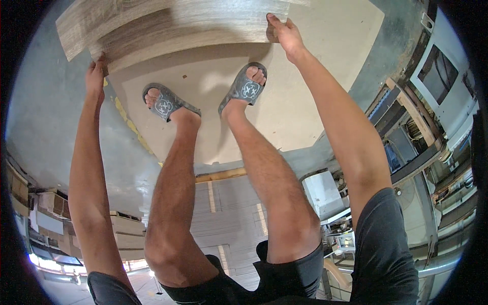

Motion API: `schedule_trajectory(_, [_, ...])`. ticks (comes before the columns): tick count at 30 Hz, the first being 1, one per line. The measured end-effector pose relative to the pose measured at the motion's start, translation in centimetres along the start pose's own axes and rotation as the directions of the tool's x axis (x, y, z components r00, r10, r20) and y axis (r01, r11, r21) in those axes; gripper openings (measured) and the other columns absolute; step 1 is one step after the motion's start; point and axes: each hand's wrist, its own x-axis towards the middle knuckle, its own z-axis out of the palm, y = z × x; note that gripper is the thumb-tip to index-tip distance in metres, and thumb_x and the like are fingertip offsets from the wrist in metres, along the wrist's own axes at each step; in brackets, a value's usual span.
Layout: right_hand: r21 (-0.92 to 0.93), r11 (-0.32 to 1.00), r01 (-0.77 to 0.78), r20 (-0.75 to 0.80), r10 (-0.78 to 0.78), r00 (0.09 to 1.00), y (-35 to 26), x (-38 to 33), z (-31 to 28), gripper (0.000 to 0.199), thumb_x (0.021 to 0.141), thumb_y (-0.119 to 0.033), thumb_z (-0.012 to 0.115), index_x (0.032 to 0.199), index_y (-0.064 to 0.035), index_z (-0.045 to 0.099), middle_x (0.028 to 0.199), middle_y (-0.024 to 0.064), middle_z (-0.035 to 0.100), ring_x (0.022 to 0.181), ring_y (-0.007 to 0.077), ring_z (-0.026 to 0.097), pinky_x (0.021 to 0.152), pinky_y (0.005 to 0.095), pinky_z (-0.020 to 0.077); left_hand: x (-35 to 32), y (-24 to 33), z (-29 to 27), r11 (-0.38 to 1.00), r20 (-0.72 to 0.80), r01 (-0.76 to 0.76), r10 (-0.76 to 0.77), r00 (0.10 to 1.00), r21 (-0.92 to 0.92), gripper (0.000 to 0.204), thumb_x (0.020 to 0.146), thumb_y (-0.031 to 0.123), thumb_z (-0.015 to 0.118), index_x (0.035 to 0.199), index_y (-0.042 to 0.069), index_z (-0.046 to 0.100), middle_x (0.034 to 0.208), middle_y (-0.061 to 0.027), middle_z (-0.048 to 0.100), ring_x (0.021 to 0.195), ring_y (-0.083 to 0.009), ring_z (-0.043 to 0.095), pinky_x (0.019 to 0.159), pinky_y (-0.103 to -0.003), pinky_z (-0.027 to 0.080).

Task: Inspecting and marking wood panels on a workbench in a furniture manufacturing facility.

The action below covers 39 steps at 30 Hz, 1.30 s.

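A long wood-grain board [188,38] spans the upper part of the view, with one of my hands at each end. My left hand [95,76] is closed on its left end, the fingers partly hidden behind the corner. At the right end, my right hand [286,38] grips the edge, thumb stretched over the board's face. Just beyond lies a second board of similar grain [76,35], partly overlapped by the near one. Both of my arms reach forward, wide apart.
My feet, in grey slides [163,105], stand on a large beige sheet [305,101] over the grey floor [46,117]. A stack of flat panels [223,203] is behind my legs. Machinery with a white panel [422,76] stands right; boxes [53,206] sit left.
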Motion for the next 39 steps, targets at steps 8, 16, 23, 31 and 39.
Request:
schedule_trajectory(8, [0.022, 1.0, 0.0, -0.011, 0.0, 1.0, 0.5, 0.6, 0.6, 0.07, 0.099, -0.055, 0.072, 0.141, -0.0003, 0.062, 0.136, 0.0139, 0.07, 0.127, 0.0254, 0.063, 0.114, 0.0405, 0.0431, 1.7, -0.7, -1.5, 0.995, -0.018, -0.05, 0.051, 0.999, 0.089, 0.057, 0.108, 0.045, 0.064, 0.141, -0.001, 0.064, 0.126, -0.0087, 0.069, 0.115, -0.0191, 0.059, 0.104, -0.035, 0.046])
schedule_trajectory(16, [-0.025, 0.999, 0.027, -0.021, -0.028, 0.999, 0.8, 1.1, -0.2, 0.074, 0.098, -0.055, 0.073, 0.143, 0.0017, 0.059, 0.138, 0.0166, 0.069, 0.126, 0.027, 0.063, 0.112, 0.0404, 0.0449, 1.3, -0.8, -0.7, 0.999, 0.051, -0.008, 0.006, 0.999, 0.043, 0.055, 0.107, 0.049, 0.062, 0.137, 0.003, 0.065, 0.115, -0.0035, 0.068, 0.108, -0.0182, 0.059, 0.101, -0.034, 0.045])
schedule_trajectory(23, [-0.005, 0.999, 0.035, -0.25, -0.035, 0.968, 0.1, -4.8, -1.2, 0.108, 0.081, -0.057, 0.089, 0.152, 0.0116, 0.046, 0.149, 0.0274, 0.058, 0.141, 0.0373, 0.054, 0.12, 0.045, 0.0418, -1.0, -1.4, -12.2, 0.83, 0.046, -0.17, 0.172, 0.984, 0.532, 0.073, 0.108, 0.049, 0.059, 0.158, -0.003, 0.046, 0.156, -0.0233, 0.056, 0.144, -0.0348, 0.055, 0.12, -0.042, 0.04])
schedule_trajectory(31, [-0.486, 0.857, 0.172, -0.135, -0.268, 0.954, 9.3, -30.1, -10.3, 0.063, 0.091, -0.048, 0.08, 0.134, -0.0038, 0.067, 0.141, 0.0243, 0.064, 0.135, 0.0418, 0.057, 0.12, 0.0493, 0.0418, -29.5, -11.1, -22.4, 0.702, 0.245, -0.022, -0.219, 0.945, 0.712, 0.064, 0.103, 0.043, 0.062, 0.153, 0.003, 0.052, 0.133, -0.0257, 0.07, 0.128, -0.0386, 0.065, 0.112, -0.047, 0.049])
schedule_trajectory(39, [-0.333, 0.943, 0.013, 0.008, -0.011, 1.0, 1.0, -55.3, -12.9, 0.046, 0.094, -0.048, 0.075, 0.114, -0.0075, 0.079, 0.106, 0.0166, 0.078, 0.101, 0.0303, 0.075, 0.092, 0.0418, 0.0578, -42.0, 0.6, -30.2, 0.956, 0.09, 0.186, -0.21, 0.974, 0.226, 0.029, 0.108, 0.018, 0.054, 0.123, 0.0, 0.072, 0.086, -0.0117, 0.071, 0.072, -0.0175, 0.067, 0.065, -0.031, 0.056])
